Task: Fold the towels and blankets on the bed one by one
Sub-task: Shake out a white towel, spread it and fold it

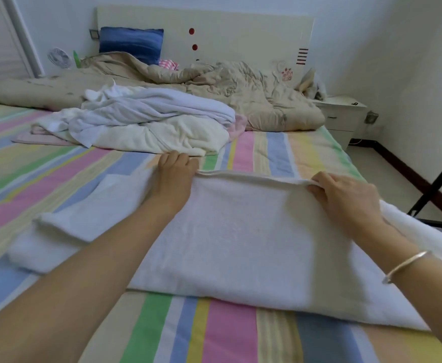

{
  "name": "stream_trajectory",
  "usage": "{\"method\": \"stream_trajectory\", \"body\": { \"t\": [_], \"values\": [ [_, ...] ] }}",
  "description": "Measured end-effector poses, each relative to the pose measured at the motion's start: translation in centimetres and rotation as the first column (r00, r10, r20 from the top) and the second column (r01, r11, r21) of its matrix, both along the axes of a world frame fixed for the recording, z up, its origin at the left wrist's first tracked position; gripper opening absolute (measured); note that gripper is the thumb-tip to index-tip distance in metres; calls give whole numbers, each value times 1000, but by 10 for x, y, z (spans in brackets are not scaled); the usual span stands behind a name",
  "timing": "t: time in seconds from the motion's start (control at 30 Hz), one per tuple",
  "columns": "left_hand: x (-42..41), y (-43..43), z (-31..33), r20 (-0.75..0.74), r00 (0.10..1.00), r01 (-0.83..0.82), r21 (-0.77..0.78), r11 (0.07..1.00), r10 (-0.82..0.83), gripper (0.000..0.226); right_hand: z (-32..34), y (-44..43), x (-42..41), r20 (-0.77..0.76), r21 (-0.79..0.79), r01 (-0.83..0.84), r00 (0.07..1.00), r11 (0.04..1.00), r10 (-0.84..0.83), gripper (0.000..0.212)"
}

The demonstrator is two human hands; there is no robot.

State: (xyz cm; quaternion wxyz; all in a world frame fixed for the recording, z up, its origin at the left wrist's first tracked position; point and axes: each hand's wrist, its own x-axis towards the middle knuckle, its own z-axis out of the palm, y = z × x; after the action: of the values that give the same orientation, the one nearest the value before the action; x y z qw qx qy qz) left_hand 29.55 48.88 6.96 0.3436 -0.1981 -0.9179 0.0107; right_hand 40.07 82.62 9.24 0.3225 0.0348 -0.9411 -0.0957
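White towel (227, 231) (folded over) gripped by left hand (174, 176) and right hand (345, 197).

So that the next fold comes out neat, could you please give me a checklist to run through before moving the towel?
1. Left hand grips the white towel's far edge: ok.
2. Right hand pinches that same edge: ok.
3. Edge between the hands straight, layers aligned: ok.
4. Towel's left side flat: not ok, it lies rumpled and offset.
5. Unfolded pile apart from this towel: ok.
6. Towel's right end fully on the bed: cannot tell.
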Motion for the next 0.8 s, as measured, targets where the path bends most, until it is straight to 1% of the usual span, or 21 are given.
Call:
{"method": "stream_trajectory", "body": {
  "t": [0.1,0.17,0.2,0.23,0.3,0.33,0.43,0.5,0.57,0.63,0.7,0.73,0.8],
  "values": [
    [-13,0,-34,156,985,-59,-123,991,78,34,-32,8,-30,153,-11,-87,984,996,87,26],
    [-16,-2,-56,254,955,-130,-111,985,155,35,-58,10,-39,277,-43,-74,957,996,83,21],
    [-16,-5,-61,297,937,-158,-104,982,183,38,-69,11,-41,299,-55,-70,951,996,84,19],
    [-16,-8,-63,308,934,-166,-79,983,183,40,-78,11,-43,296,-70,-63,952,996,81,18],
    [-15,-15,-60,282,944,-169,-29,985,170,44,-85,6,-44,255,-99,-42,965,994,66,13],
    [-15,-22,-56,276,943,-182,-30,983,183,46,-86,-1,-45,231,-118,-36,971,992,63,14],
    [-12,-53,-43,304,902,-290,-99,952,306,48,-83,-39,-47,196,-184,-80,974,980,116,34],
    [-9,-84,-37,300,860,-372,-183,910,412,49,-80,-82,-45,194,-223,-161,959,962,205,40],
    [-4,-108,-32,262,826,-436,-265,860,500,49,-79,-123,-44,210,-276,-239,930,931,301,39],
    [0,-129,-25,181,812,-483,-326,813,554,49,-81,-162,-44,205,-349,-296,902,889,381,36],
    [-1,-145,-13,82,803,-526,-371,766,591,47,-81,-191,-44,207,-387,-309,889,869,409,35],
    [-4,-153,-7,58,791,-550,-368,750,609,44,-81,-201,-45,220,-387,-303,887,871,407,35],
    [-9,-170,0,126,748,-591,-318,741,651,38,-80,-217,-48,313,-362,-255,873,897,374,41]
  ]
}}
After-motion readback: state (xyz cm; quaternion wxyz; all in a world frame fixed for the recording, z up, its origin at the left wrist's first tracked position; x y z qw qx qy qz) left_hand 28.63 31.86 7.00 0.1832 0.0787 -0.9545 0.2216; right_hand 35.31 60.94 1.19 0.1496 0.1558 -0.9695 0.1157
